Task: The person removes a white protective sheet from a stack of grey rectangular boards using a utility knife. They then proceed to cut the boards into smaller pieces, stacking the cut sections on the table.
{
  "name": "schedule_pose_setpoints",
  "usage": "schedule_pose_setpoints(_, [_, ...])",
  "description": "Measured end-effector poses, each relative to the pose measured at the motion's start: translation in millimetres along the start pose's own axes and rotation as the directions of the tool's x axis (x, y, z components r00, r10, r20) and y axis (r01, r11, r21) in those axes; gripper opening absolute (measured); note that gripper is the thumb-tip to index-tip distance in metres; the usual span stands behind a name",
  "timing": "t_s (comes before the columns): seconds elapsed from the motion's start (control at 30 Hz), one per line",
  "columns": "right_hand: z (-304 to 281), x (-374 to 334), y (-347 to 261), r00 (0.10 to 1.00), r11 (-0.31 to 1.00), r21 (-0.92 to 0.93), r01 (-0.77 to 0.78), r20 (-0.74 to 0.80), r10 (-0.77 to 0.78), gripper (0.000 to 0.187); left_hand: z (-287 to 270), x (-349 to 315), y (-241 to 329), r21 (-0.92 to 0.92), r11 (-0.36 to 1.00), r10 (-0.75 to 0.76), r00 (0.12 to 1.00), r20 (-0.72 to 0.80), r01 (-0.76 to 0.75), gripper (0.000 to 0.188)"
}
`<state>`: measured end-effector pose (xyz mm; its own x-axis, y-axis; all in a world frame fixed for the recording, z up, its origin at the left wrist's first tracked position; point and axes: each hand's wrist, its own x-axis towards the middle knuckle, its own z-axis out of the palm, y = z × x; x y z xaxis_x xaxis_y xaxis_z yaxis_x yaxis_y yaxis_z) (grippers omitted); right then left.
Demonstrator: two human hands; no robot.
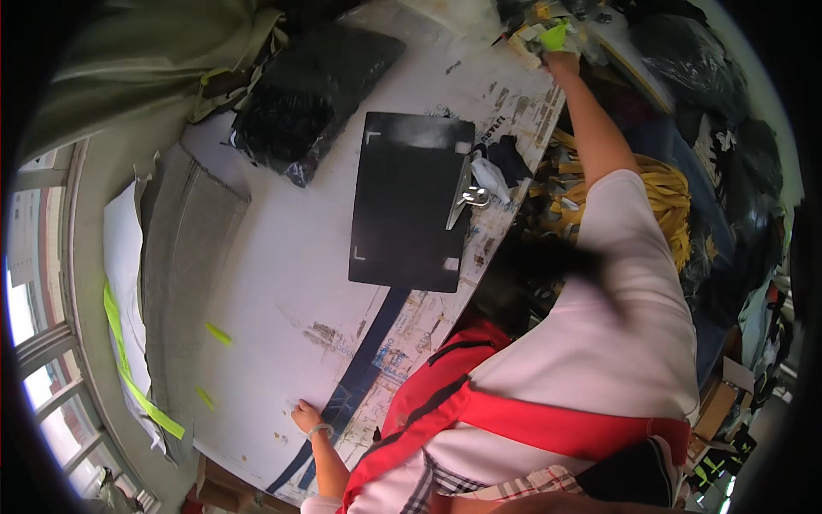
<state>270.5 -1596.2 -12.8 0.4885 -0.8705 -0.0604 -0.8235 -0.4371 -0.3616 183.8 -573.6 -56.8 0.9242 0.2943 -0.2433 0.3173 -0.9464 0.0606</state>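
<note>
Strip (pixel 372 343) and clipboard (pixel 411 206) meet on our bench (pixel 265 283), the dark blue length showing from the clipboard's near edge, where we cannot tell whether it stops or runs beneath. If it does run beneath, we judge that the board acts as a weight to hold it flat. Its long axis slants away to the near left, one end pointing at the clipboard, the other toward the bench's near edge. Our left hand (pixel 306 417) sits on the near-left side of the clipboard, at the strip's left margin, its grip loosely curled, perhaps to steady the work; whether it pinches anything we cannot tell. Our right hand (pixel 561 64) reaches well beyond the clipboard, to the far right, beside a lime green piece (pixel 555 36) among pale scraps (pixel 524 51), likely because small bits are heaped there. Its fingertips are hidden, so we cannot tell whether that grip has closed on the piece, whose long axis is too unclear to call.
</note>
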Motion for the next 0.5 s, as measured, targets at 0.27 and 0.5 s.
schedule_pose_setpoints(0.27, [29.1, -0.7, -16.8, 0.927, 0.987, -0.141, 0.079, -0.353, -0.124, 0.036, -1.0, -8.4, -3.1, -0.002, 0.986, -0.167, 0.981, 0.100, 0.168, 0.042])
schedule_pose_setpoints(0.5, [73.4, -173.6, -107.6, 0.879, 0.735, 0.501, 0.457, -0.130, -0.459, 0.030, -19.9, -11.6, 20.4, -0.028, 0.990, -0.139, 0.988, 0.074, 0.141, 0.045])
